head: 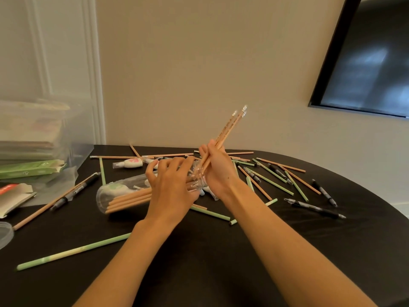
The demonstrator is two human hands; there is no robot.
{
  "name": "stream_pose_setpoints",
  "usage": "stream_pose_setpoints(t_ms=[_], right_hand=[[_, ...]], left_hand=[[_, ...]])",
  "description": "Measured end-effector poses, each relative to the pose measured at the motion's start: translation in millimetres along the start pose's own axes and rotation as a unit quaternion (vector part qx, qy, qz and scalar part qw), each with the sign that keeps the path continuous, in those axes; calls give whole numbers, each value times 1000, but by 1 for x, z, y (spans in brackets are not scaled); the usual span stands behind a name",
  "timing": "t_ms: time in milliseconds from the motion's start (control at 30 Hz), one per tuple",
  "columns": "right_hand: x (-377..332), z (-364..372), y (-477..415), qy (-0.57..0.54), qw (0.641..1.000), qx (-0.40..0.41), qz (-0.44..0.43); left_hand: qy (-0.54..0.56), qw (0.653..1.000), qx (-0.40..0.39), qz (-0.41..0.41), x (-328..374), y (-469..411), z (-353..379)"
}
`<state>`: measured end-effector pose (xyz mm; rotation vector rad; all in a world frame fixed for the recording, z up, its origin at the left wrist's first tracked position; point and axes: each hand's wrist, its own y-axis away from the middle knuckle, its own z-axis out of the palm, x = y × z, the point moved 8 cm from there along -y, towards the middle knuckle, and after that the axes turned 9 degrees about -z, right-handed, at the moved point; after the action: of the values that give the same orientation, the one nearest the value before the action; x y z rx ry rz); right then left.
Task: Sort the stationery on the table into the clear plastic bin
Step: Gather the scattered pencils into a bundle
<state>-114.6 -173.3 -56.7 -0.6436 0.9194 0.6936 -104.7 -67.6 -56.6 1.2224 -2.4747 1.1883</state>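
My right grip (215, 171) is clamped round a few tan pencils (230, 127), which slant up and to the right with their eraser ends highest and their lower ends at the open mouth of a clear tube (124, 193). The tube lies on its side on the dark surface (221, 251), and my left grip (170, 185) is curled over its right half, fingers wrapped across the top. Inside the tube lie more pencils (128, 199) of the same tan, side by side, with something white and green behind them that I cannot make out. The clear bin (44, 134) stands at the far left edge of the surface, well apart from both hands, with flat stacked things blurred inside it. Around the tube the surface is strewn with stationery: a long green pencil (73, 251) near my left forearm, a black pen (314, 208) to the right of my right forearm, another pen (75, 191) left of the tube, a white bottle (130, 162) just behind it, and crossed tan and green pencils to the right. A green box (31, 169) sits in front of the bin, and a clear lid (4, 233) shows at the left edge. A dark screen (365, 58) hangs on the wall, upper right.
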Motion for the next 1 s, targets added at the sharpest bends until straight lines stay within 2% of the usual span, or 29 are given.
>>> stream_pose_setpoints(t_ms=[167,300,400,533,600,733,800,900,933,1000], right_hand=[[1,4,5,24,1000,-3,4],[1,7,12,85,996,-26,7],[7,11,21,152,986,-73,8],[6,18,29,137,982,-130,5],[2,11,23,106,990,-88,5],[-18,-11,11,8,998,20,-52],[-16,-6,14,44,998,-22,-43],[7,11,32,233,960,-154,21],[13,15,36,254,950,-178,36],[12,16,35,230,956,-179,32]], left_hand=[[2,999,37,-12,-4,0,-5],[-4,998,58,-25,-7,2,-8],[-9,997,68,-43,-12,0,-11],[-16,996,65,-61,-20,-3,-12],[-19,996,59,-60,-20,-3,-12],[-27,996,49,-66,-22,-2,-13],[-30,996,52,-68,-24,-3,-14],[-30,996,58,-68,-22,-2,-13],[-33,995,59,-67,-21,-2,-13],[-40,995,64,-69,-23,-3,-14]])
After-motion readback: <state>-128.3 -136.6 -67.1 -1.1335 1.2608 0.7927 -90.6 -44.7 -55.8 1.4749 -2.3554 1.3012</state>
